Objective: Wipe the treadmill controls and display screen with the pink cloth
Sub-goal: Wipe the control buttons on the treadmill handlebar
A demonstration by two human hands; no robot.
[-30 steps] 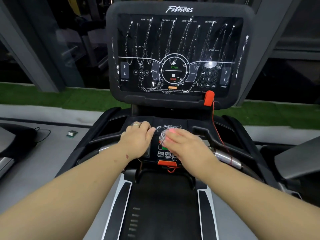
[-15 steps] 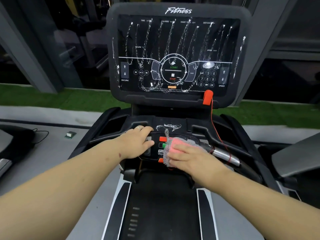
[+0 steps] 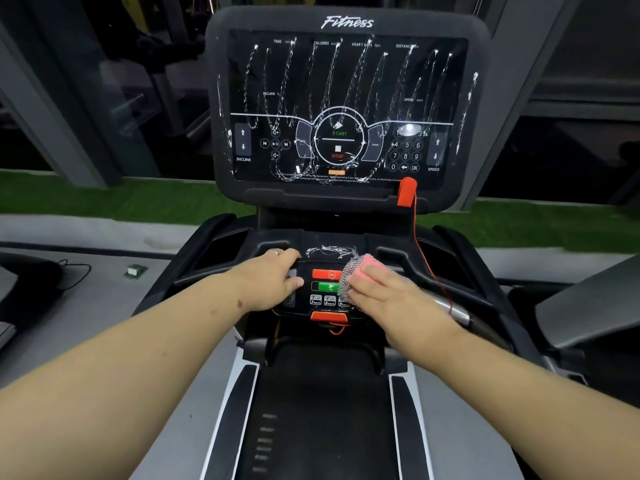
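Now the right hand (image 3: 384, 294) presses the pink cloth (image 3: 360, 271) flat against the right part of the control panel (image 3: 327, 289), fingers straight on top of it. The cloth covers the right ends of the red button (image 3: 325, 274) and green button (image 3: 325, 286). The left hand (image 3: 273, 280) rests on the panel's left edge, fingers curled over it, thumb lying toward the buttons; a ring (image 3: 274, 251) shows on one finger. Above, the screen (image 3: 343, 109) bears white streaky smears. A red clip (image 3: 406, 192) hangs at its lower right, its cord (image 3: 427, 258) running down past the cloth.
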